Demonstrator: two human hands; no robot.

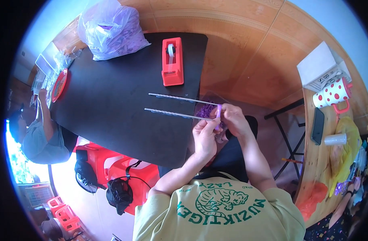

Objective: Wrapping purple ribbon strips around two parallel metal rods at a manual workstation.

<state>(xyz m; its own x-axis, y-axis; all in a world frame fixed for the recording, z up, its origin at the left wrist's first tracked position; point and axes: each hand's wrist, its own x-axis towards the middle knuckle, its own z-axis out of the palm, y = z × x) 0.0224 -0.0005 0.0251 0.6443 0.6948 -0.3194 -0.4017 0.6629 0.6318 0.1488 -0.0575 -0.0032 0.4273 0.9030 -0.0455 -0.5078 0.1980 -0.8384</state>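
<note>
Two thin, parallel metal rods reach out past the right edge of the black table. Around their near ends runs a narrow purple strip. My left hand is closed, pinching the strip's lower part by the nearer rod. On the other side, my right hand pinches the strip's upper part by the farther rod. Below the rods, beside my hands, lies a heap of purple pieces in what looks like clear plastic. My fingers partly cover the strip, so its ends cannot be made out.
A red tape dispenser and a full translucent plastic bag stand on the table. Red stools hold black caps at left. Another person sits at far left. The wooden table at right bears a dotted cup and a phone.
</note>
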